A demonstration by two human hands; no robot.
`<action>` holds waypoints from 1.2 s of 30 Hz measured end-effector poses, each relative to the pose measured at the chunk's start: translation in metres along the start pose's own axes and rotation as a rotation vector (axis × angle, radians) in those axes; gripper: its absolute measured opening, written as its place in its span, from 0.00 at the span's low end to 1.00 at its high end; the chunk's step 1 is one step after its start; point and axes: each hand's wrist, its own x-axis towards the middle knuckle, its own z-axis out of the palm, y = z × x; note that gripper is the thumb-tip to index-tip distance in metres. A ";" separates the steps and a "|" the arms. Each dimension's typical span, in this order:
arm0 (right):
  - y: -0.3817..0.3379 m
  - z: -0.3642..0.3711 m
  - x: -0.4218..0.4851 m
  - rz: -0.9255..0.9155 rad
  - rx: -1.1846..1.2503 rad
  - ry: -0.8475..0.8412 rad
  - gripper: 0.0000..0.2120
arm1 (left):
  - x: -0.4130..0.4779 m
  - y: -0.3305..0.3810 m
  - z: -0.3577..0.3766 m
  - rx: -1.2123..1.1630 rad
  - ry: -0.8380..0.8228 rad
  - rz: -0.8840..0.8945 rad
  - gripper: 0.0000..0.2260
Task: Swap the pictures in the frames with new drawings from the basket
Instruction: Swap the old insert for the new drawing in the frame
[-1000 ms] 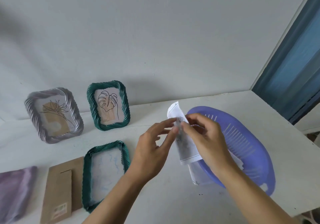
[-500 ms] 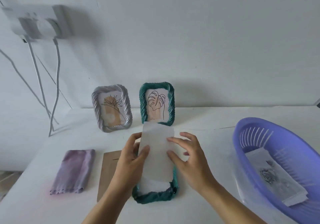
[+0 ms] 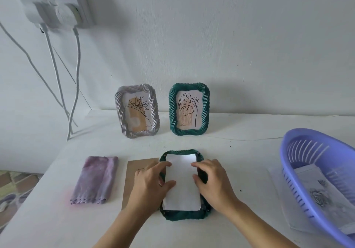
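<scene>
- White table (image 3: 240, 161) against a pale wall (image 3: 211, 36) fills the head view, seen from above and in front.
- Left hand (image 3: 151, 182) lies flat with straight, slightly spread fingers; its thumb and fingertips press on the left edge of a white sheet (image 3: 182, 180).
- Right hand (image 3: 213, 180) is flat as well, its fingers extended and pressing on the right edge of the same sheet; neither hand pinches it.
- That sheet shows its blank side and sits inside the lying green frame (image 3: 184, 216), which rests flat on the table at the near centre, between the two hands.
- Just left of this frame, partly under the left hand, lies a brown backing board (image 3: 132, 172).
- Further left, apart from the board, is a folded purple cloth (image 3: 96, 179).
- At the back, near the wall, two frames stand upright side by side: a grey frame (image 3: 120, 109) with a flower line drawing and a standing green frame (image 3: 205, 109) with a leaf line drawing.
- On the right edge of the table sits a purple basket (image 3: 307, 147); inside it lies a rose drawing (image 3: 317, 192).
- High on the wall at the left hangs a white socket block (image 3: 55, 5), with white cables (image 3: 76, 74) dropping from it past the table's left end.
</scene>
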 end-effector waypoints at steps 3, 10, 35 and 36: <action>0.009 0.006 -0.001 -0.064 -0.077 0.005 0.15 | -0.003 -0.008 0.007 0.185 0.003 0.032 0.22; 0.022 0.007 0.000 -0.186 -0.159 0.012 0.12 | -0.006 -0.020 0.013 0.318 -0.093 0.128 0.25; 0.030 0.012 -0.007 -0.218 -0.166 0.051 0.15 | 0.002 -0.024 0.020 0.358 -0.184 0.187 0.24; 0.030 0.012 -0.007 -0.220 -0.179 0.047 0.16 | 0.003 -0.023 0.019 0.358 -0.187 0.190 0.24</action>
